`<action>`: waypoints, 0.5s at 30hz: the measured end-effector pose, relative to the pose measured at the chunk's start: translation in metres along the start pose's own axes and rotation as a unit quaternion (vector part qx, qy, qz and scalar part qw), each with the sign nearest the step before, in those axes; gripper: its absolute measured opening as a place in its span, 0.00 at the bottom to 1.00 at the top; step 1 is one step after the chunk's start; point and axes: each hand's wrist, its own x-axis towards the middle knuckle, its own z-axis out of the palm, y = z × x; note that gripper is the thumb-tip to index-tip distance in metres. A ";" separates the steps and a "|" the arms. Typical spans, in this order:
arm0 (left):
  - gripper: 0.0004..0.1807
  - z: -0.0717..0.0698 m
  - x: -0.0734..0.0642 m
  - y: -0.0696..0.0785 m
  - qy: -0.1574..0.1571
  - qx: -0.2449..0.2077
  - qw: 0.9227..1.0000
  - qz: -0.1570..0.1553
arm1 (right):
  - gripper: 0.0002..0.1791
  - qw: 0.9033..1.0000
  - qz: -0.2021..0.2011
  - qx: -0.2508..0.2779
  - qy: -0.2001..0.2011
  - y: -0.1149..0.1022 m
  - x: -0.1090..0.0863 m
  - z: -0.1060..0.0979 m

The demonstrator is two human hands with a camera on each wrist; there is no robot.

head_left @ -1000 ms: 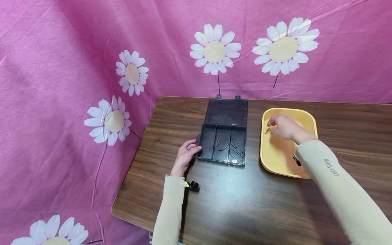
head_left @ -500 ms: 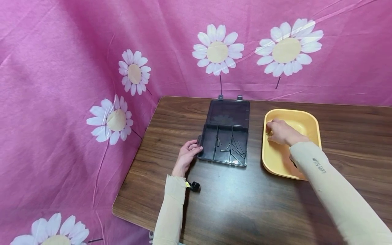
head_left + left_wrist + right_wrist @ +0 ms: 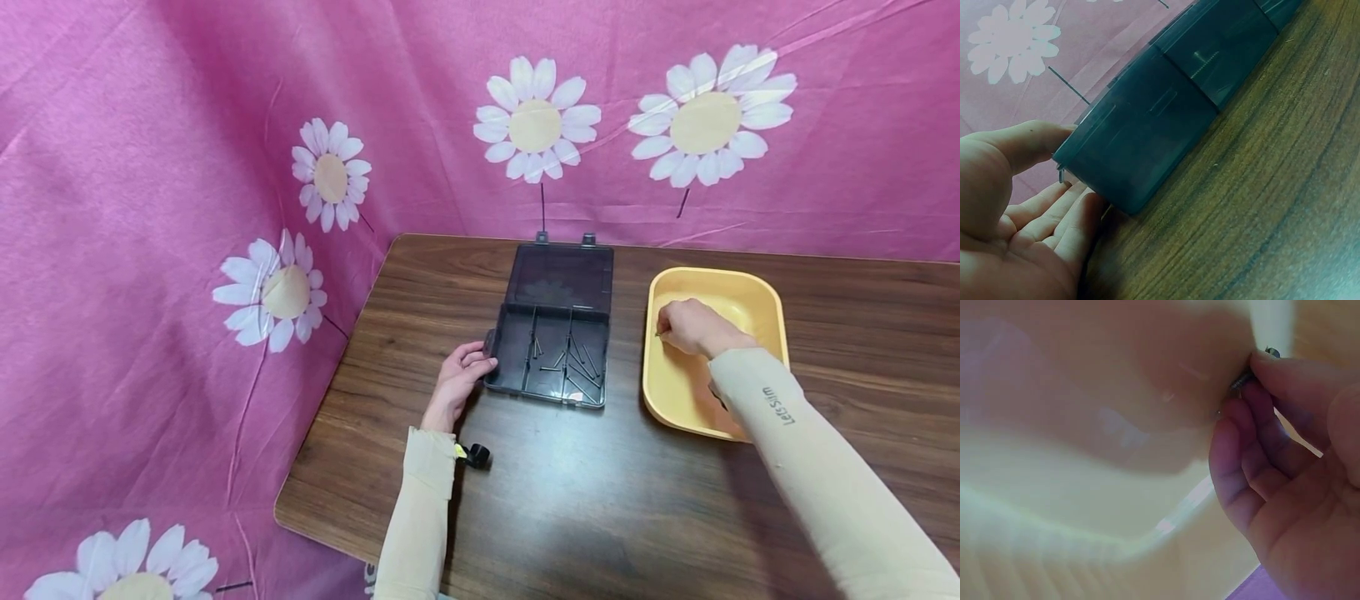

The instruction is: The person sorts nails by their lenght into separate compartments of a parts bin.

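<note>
My left hand (image 3: 455, 383) grips the left side of a dark see-through compartment box (image 3: 511, 358), thumb at its upper edge and fingers low against its side in the left wrist view. The box's lid (image 3: 561, 275) lies folded back. Several screws (image 3: 551, 367) lie in its middle and right compartments; the left one shows none. Inside a yellow tray (image 3: 697, 407), my right hand (image 3: 693, 327) pinches a dark screw (image 3: 1244, 380) between thumb and fingers near the tray's left wall. The screw's head peeks out past the thumb in the right wrist view.
A brown wood-grain table (image 3: 555, 500) bears the box and tray. Its left edge slants beside the left arm. Pink cloth with white flowers (image 3: 535, 125) hangs behind and at the left. A strip of tabletop separates box from tray.
The right hand has closed on the screw that lay by the tray's left wall and now pinches it. The left hand stays on the box; the head view has shifted slightly.
</note>
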 end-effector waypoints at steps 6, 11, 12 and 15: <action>0.24 0.000 0.000 -0.002 -0.003 -0.004 1.000 0.002 | 0.10 0.998 0.005 -0.032 -0.045 -0.003 -0.003 0.002; 0.23 0.000 0.000 -0.002 -0.004 -0.003 1.000 0.004 | 0.07 0.999 -0.007 -0.012 -0.037 -0.002 -0.006 0.000; 0.23 0.000 -0.001 -0.002 -0.004 -0.002 1.000 0.005 | 0.07 0.999 -0.009 -0.002 -0.032 -0.001 -0.007 0.000; 0.23 0.000 -0.001 -0.001 -0.003 -0.003 1.000 0.007 | 0.04 0.999 -0.018 0.024 -0.017 0.002 -0.008 -0.002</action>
